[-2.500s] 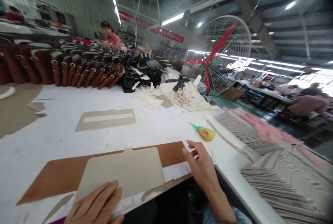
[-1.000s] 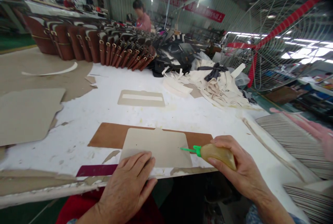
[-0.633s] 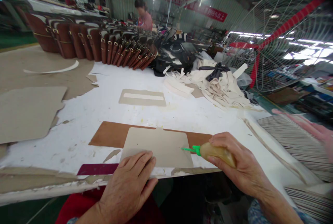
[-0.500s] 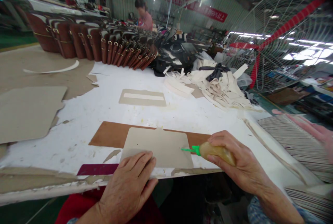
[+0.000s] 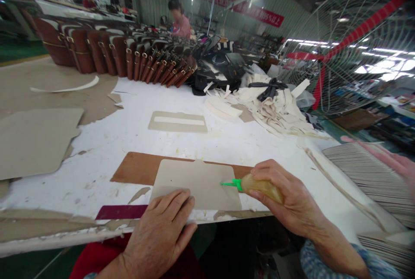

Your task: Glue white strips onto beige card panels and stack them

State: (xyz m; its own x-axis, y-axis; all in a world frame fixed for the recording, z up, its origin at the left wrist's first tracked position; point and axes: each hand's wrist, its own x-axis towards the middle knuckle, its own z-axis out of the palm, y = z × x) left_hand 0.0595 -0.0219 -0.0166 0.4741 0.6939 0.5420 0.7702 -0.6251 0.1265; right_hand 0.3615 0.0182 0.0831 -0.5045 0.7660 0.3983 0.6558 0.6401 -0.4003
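Observation:
My right hand grips a squeeze glue bottle of yellowish colour. Its thin green nozzle points left, with the tip over the right part of a beige panel; whether it touches I cannot tell. My left hand lies with fingers stretched flat on the panel's lower left edge. Under the panel, a brown leather strip sticks out to the left and right. A dark purple strip lies at the table edge, left of my left hand.
Farther back on the white table lies a small beige piece with a pale strip. Brown buckled bags line the back left. Scraps heap at the back right, near a fan. Stacked panels stand at right.
My right hand has moved a little to the left with the glue bottle, so the nozzle tip is farther in over the panel. My left hand has stayed in place.

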